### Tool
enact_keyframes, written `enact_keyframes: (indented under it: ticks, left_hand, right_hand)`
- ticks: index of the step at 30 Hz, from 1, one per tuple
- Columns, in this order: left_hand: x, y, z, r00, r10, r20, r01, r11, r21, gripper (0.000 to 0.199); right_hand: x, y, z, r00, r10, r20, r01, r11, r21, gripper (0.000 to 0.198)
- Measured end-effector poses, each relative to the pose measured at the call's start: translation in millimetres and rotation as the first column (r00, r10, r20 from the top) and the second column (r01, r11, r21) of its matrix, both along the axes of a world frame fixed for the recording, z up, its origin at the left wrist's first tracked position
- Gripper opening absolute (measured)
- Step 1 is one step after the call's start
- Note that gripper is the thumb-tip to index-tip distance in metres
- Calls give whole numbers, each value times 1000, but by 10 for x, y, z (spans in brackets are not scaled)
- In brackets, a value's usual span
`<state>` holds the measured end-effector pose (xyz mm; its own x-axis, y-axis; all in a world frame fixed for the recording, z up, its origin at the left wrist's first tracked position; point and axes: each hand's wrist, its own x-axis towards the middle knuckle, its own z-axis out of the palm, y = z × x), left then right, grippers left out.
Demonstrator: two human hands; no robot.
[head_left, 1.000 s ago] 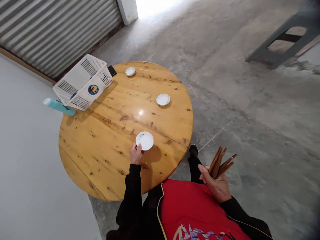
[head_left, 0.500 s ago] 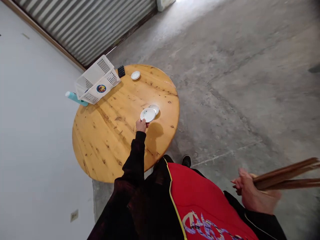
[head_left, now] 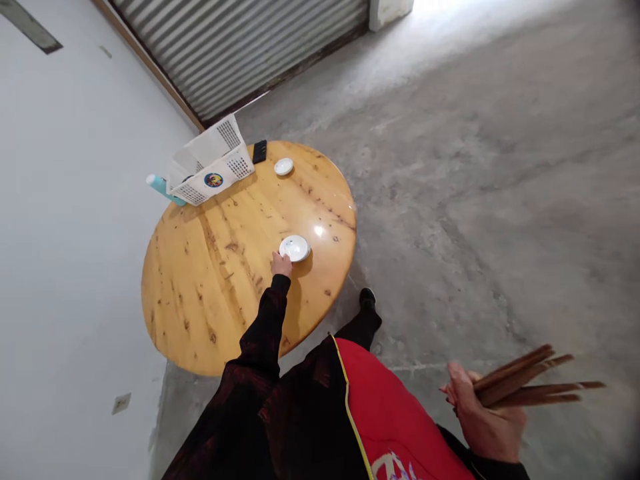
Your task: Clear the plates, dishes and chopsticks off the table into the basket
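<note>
My left hand reaches over the round wooden table and pinches the near rim of a small white dish. This dish sits on or just above a second dish, which it hides almost wholly. My right hand, off to the right above the floor, is closed round a bundle of brown chopsticks whose ends fan out to the right. Another small white dish lies near the far edge of the table.
On the wooden table stand a white plastic basket with a round sticker, a black phone-like slab and a light-blue bottle-like object. A white wall is on the left, a corrugated shutter behind.
The dish in my left hand has moved over the other one, which showed beside it before. My right hand with the chopsticks has swung lower and inward. The view has shifted.
</note>
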<state>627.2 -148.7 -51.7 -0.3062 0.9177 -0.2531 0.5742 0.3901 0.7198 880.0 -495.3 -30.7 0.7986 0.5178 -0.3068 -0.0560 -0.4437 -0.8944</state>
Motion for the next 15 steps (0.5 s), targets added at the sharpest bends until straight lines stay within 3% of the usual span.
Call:
enact_keyframes:
  ticks: [5, 9, 15]
  left_hand:
    - [41, 35, 41, 988, 20, -155, -32, 997, -74, 21]
    - [52, 37, 58, 975, 11, -221, -46, 987, -157, 18]
    - [179, -69, -4, 990, 90, -110, -118, 950, -288, 20]
  right_hand:
    - [553, 577, -46, 978, 165, 129, -158, 985, -63, 49]
    - [937, 1113, 4, 953, 281, 111, -269, 956, -115, 51]
    - [1379, 1897, 26, 888, 458, 41, -441, 875, -200, 58]
